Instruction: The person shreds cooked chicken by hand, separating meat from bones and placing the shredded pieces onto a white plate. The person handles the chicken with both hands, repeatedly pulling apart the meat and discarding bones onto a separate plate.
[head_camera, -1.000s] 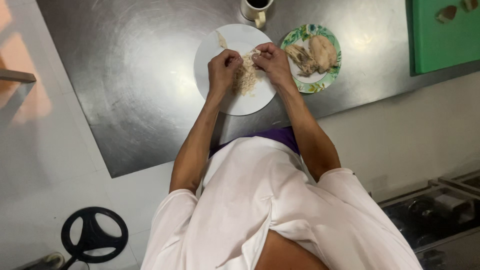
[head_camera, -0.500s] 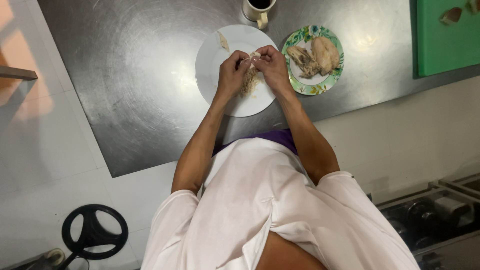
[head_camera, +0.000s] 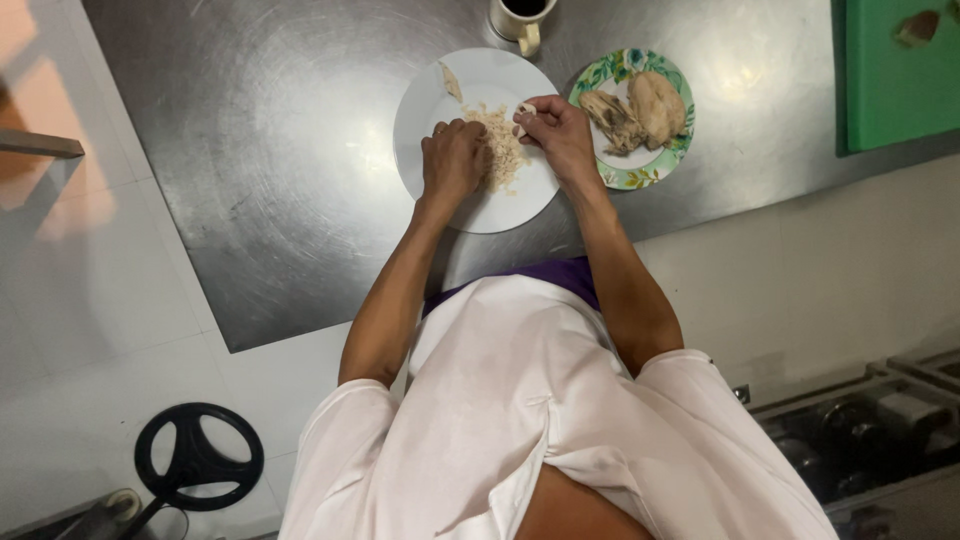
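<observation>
A white plate sits on the steel counter and carries a pile of pale shredded chicken. My left hand rests on the left side of the pile with its fingers curled onto the shreds. My right hand is at the plate's right rim and pinches a small pale piece of chicken between its fingertips. A thin strip of meat lies apart near the plate's far rim.
A green floral plate with larger cooked chicken pieces stands right of the white plate. A mug is at the far edge. A green cutting board lies far right. A black wheel-shaped object is on the floor.
Both hands had come together over the pile half a second ago; now they have parted, the right hand lifting a small piece toward the plate's right side.
</observation>
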